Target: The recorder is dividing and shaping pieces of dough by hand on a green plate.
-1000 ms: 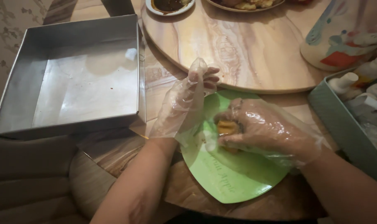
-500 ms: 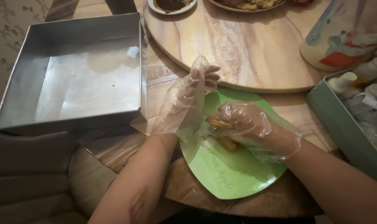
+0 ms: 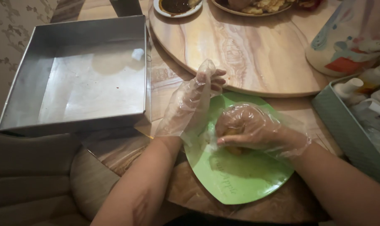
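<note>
Fig. Head view, both hands gloved, as I read it from my remote station; items listed largest to smallest.

Round wooden turntable: fills the far middle of the tabletop, w/ two food dishes at its far edge.

Square metal pan: far-left corner of the tabletop, nothing in it that I can see. Its near wall sits at the table's left edge; a bump from the left forearm could, I judge, push it off.

Green plate: near edge of the tabletop, and appears to overhang it slightly. Risk: downward pressing may tip or slide it.

Teal tray w/ bottles: right edge, near the right elbow; a nudge could topple them.

Left hand: fingers loose, half spread, holding nothing, resting at the plate's left rim. The baggy glove could snag.

Right hand: clenched around a small yellowish food lump, pressed over the plate's centre. Mostly hidden; over-squeezing may crumble it, or it may stick to the glove.
</note>
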